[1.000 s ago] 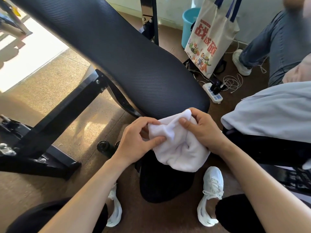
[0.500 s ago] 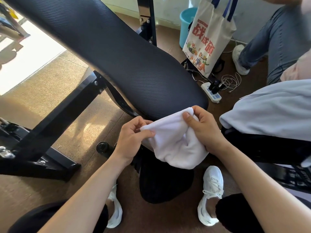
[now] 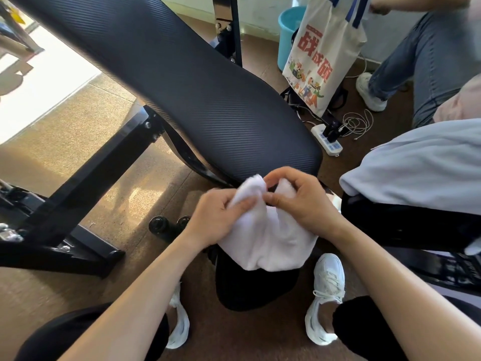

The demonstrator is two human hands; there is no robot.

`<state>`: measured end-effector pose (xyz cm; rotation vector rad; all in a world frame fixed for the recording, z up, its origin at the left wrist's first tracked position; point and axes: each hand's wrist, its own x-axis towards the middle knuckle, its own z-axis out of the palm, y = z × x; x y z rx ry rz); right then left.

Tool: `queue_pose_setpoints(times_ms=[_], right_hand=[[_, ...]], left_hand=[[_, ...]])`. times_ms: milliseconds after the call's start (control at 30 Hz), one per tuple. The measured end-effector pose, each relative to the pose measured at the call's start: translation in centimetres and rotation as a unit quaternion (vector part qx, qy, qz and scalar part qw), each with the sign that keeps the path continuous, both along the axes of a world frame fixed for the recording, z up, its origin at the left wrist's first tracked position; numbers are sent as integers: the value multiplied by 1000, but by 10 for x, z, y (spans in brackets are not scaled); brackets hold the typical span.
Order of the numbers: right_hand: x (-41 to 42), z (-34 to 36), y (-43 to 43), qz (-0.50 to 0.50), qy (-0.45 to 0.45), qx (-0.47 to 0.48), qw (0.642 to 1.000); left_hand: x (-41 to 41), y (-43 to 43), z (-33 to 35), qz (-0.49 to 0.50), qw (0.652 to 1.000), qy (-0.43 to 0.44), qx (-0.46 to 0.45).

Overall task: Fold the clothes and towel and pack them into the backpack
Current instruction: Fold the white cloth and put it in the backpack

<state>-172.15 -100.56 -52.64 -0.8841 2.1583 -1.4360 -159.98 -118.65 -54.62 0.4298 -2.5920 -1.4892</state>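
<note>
White towel (image 3: 265, 238) bunched, draped over black seat (image 3: 250, 287)

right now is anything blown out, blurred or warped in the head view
Head view: sunlight blows out the floor at upper left; the white towel, gripped by the left hand and right hand, is bright with little texture; the bench pad bows from wide-angle distortion; the other person's arm at the top right edge looks slightly blurred.

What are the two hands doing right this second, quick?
Left hand: closed, pinching the upper edge of the white towel.
Right hand: closed, pinching the same towel next to the left hand.
</note>
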Motion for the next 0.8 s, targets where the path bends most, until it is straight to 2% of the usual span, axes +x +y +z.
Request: queue_pose_setpoints(times_ms=[100,167,267,433,533,667,800], right_hand=[[-25,-2,17,-137,52,78,986],[-34,-1,28,-207,63,117,969],[-30,0,29,-251,101,125,955],[-29,-1,26,-246,70,91,963],[-23,-3,22,-242,54,71,966],[-7,-2,6,-216,1,15,976],[12,-1,-11,-169,-50,-27,984]], left_hand=[[6,-29,6,217,976,19,22],[10,-39,10,296,954,39,26],[14,-34,7,297,953,34,-44],[14,-35,3,283,959,3,8],[13,-30,4,245,969,19,-6],[7,-9,4,192,980,32,33],[-1,19,3,165,985,44,28]])
